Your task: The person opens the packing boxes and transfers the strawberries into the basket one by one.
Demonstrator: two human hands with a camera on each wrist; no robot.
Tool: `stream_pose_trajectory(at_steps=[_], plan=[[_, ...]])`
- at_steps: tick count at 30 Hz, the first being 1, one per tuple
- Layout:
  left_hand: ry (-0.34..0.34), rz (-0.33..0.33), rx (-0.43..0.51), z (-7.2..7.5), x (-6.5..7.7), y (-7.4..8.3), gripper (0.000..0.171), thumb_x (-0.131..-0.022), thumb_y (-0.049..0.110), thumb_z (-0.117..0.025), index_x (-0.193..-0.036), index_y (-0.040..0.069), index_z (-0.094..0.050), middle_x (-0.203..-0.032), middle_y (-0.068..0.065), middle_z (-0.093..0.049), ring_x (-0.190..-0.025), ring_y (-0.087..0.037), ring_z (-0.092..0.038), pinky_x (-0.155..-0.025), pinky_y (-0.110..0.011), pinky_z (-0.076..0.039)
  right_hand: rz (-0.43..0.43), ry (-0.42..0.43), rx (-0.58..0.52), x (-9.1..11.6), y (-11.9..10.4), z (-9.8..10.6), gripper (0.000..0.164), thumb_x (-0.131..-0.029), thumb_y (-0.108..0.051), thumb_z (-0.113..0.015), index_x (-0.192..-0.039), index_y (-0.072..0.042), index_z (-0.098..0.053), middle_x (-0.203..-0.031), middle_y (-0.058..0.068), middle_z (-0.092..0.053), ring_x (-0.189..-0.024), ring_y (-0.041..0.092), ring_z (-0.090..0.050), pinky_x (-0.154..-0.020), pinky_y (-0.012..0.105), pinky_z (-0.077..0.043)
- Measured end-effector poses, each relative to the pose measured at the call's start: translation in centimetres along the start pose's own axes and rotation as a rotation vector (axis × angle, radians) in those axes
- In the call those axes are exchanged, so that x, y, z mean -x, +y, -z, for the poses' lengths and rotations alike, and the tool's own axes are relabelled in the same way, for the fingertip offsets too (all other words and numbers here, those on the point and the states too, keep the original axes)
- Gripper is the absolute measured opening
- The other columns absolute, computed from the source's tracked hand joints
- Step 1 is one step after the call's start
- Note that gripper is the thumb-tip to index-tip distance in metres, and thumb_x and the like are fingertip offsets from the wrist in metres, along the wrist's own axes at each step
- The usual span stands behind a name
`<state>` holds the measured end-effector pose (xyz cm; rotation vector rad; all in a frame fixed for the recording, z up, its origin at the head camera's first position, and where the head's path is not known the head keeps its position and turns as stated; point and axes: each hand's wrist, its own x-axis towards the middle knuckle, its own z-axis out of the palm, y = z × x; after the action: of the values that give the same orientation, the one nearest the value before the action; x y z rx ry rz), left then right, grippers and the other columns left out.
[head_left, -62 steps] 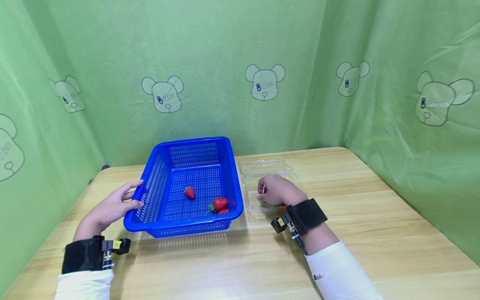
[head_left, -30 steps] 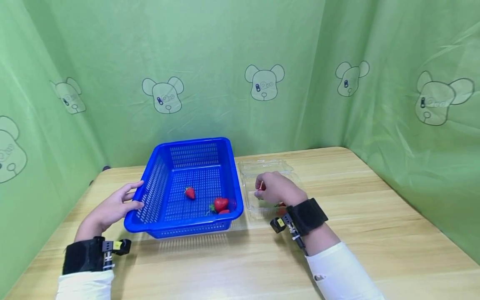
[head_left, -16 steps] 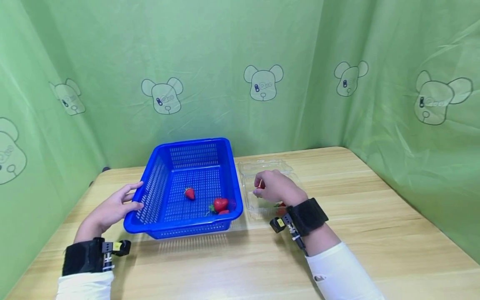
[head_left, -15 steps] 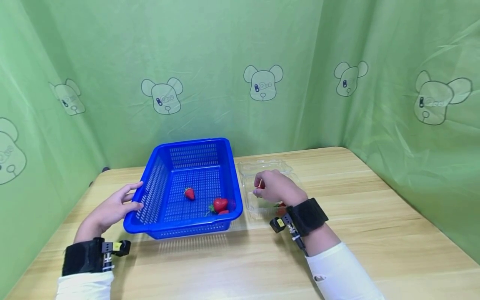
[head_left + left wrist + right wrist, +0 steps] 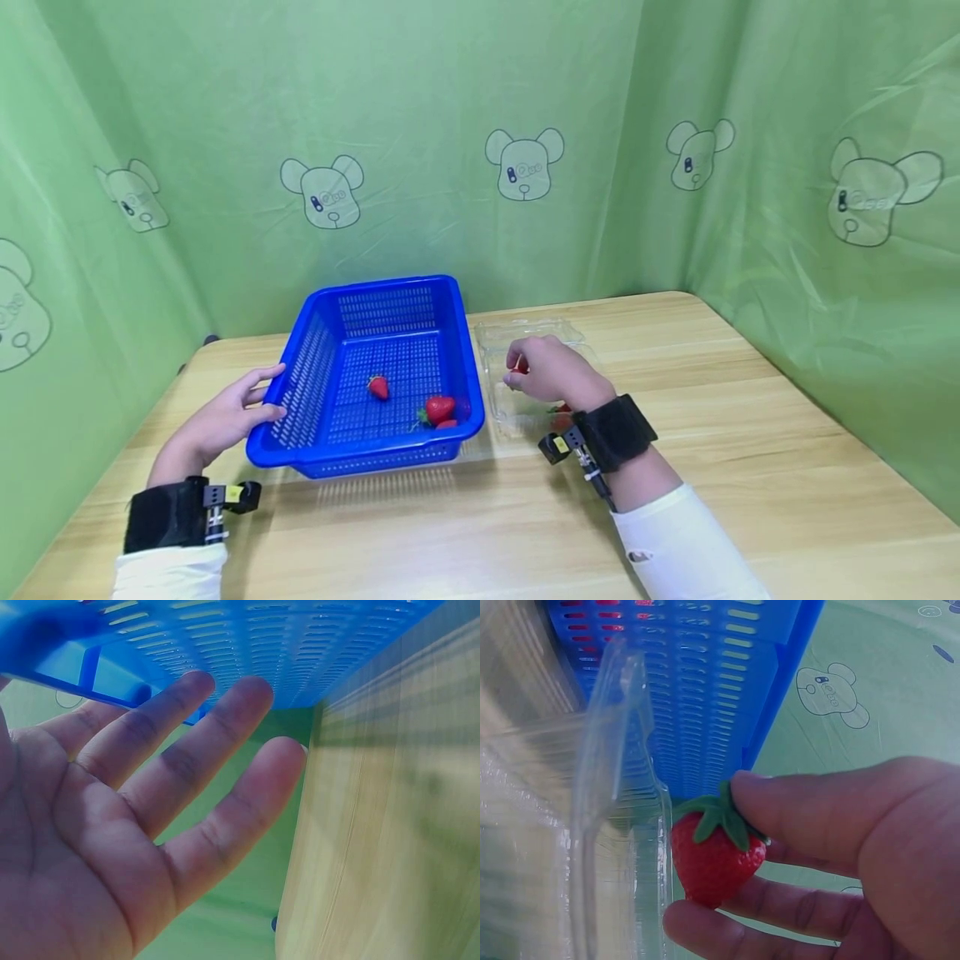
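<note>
My left hand holds the left rim of the blue plastic basket, thumb and index finger over the edge. In the left wrist view the other fingers lie fairly straight along the basket's outer wall. My right hand pinches a red strawberry with a green leafy top, above a clear plastic clamshell box. Inside the basket are a small strawberry, a larger one and part of another. Below my right wrist a strawberry shows in the box, partly hidden.
Both containers stand on a light wooden table. The box's raised lid lies at its far side. A green curtain with bear-head prints closes off the back and sides.
My right hand has lifted slightly and shifted a little left with the strawberry, which now shows more clearly between the fingers. My left hand and the basket have stayed in place.
</note>
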<state>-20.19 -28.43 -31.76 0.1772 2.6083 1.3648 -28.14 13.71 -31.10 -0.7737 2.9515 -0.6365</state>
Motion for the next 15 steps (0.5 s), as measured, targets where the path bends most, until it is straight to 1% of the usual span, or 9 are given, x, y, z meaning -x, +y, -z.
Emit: stream_pose_trajectory(at_steps=[15], plan=[[-0.004,-0.010,0.017,-0.01,-0.03,-0.16,0.069,-0.096,0.013,-0.051,-0.150,0.002,-0.009,-0.138,-0.041,-0.036,-0.109,-0.040,-0.057,-0.088,-0.050,-0.053,0.000,0.014,-0.013,0.09,-0.53,0.27,0.016,-0.088,-0.024,-0.067,-0.092,-0.009,-0.064,-0.079,0.004,-0.064,-0.067,0.018,-0.056,-0.056,0.031,-0.048]])
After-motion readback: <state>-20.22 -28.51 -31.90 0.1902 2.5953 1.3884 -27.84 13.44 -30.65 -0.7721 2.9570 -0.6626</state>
